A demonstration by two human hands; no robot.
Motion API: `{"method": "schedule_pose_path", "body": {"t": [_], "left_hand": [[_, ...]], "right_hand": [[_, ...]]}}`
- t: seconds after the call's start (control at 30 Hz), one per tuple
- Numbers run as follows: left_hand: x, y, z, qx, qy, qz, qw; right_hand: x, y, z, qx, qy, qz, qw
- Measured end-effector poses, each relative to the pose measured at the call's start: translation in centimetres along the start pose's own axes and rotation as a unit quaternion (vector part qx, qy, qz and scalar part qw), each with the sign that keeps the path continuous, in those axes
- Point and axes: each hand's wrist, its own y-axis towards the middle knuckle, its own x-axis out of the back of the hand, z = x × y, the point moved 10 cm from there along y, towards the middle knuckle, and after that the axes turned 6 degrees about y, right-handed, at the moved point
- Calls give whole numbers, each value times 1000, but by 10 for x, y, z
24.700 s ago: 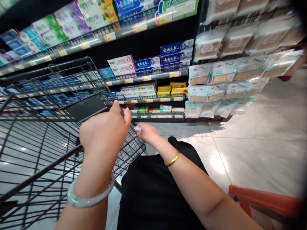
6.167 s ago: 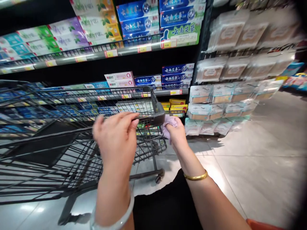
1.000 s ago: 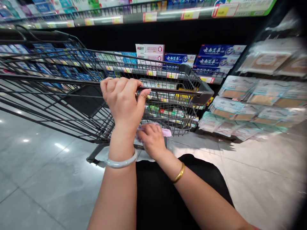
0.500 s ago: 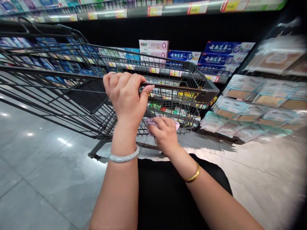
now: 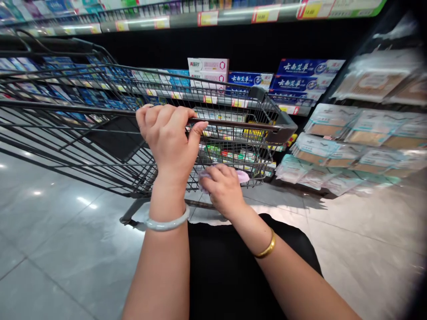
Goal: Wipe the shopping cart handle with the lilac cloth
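Observation:
My left hand, with a pale bangle at its wrist, is wrapped over the top side rail of a dark wire shopping cart. Lower down and to the right, my right hand is closed on a light purple cloth, pressing it against the wire side of the cart. Part of the cloth sticks out on either side of the fingers; the rest is hidden under the hand. A gold bangle circles the right wrist.
Behind the cart runs a store shelf with blue toothpaste boxes, white and pink boxes and price tags. Hanging packets fill a rack at the right. The tiled floor reflects ceiling lights.
My right hand has shifted slightly left and down with the cloth along the cart's side. My left hand keeps its hold on the rail. The whole view has moved a little.

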Motion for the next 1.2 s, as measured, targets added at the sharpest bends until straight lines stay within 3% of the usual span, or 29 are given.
{"method": "schedule_pose_path", "body": {"t": [0.13, 0.3, 0.37, 0.43, 0.5, 0.67, 0.87, 1.03, 1.1, 1.2], "left_hand": [[2, -1, -3, -6, 14, -4, 1000], [5, -2, -4, -17, 12, -23, 999], [5, -2, -4, -17, 10, -21, 1000], [3, -2, -3, -10, 8, -13, 1000], [3, -2, -3, -5, 7, -11, 1000], [4, -1, -4, -22, 26, -24, 999], [2, 1, -3, -24, 25, -20, 999], [1, 2, -1, -3, 21, -9, 1000], [1, 2, -1, -2, 23, -8, 1000], [1, 2, 0, -3, 15, -11, 1000]], "right_hand": [[23, 2, -10, -40, -5, -64, 997], [7, 4, -2, 18, 13, 38, 999], [23, 7, -7, 5, 24, -10, 1000], [46, 8, -20, -42, 19, -93, 995], [61, 9, -32, -85, 14, -137, 987], [52, 21, -31, -89, 43, -50, 994], [100, 11, -47, -109, 42, -239, 964], [77, 13, -44, -103, 26, -149, 983], [87, 11, -47, -110, 24, -180, 977], [114, 1, -55, -119, -4, -290, 949]]}}
